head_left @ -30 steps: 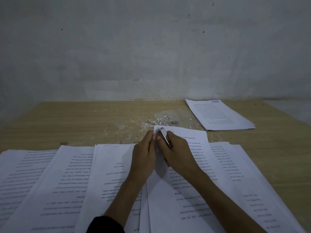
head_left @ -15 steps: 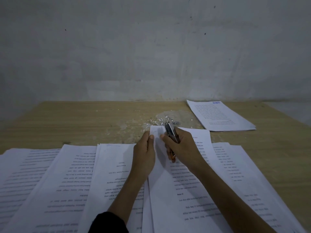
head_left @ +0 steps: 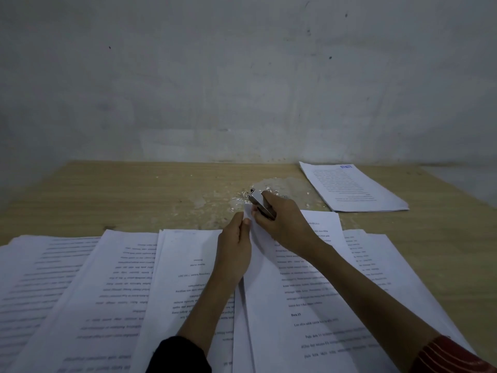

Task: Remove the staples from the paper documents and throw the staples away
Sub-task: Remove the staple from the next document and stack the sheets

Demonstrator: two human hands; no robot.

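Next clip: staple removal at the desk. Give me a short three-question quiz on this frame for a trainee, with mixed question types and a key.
1. Multiple choice: which hand grips the metal staple remover? A) left hand B) right hand C) neither
2. True or false: the loose staples lie in a bin.
3. Fill in: the left hand pinches the top ___ of the document.
Key: 1 B. 2 False: they lie scattered on the wooden table, just beyond the hands. 3 corner.
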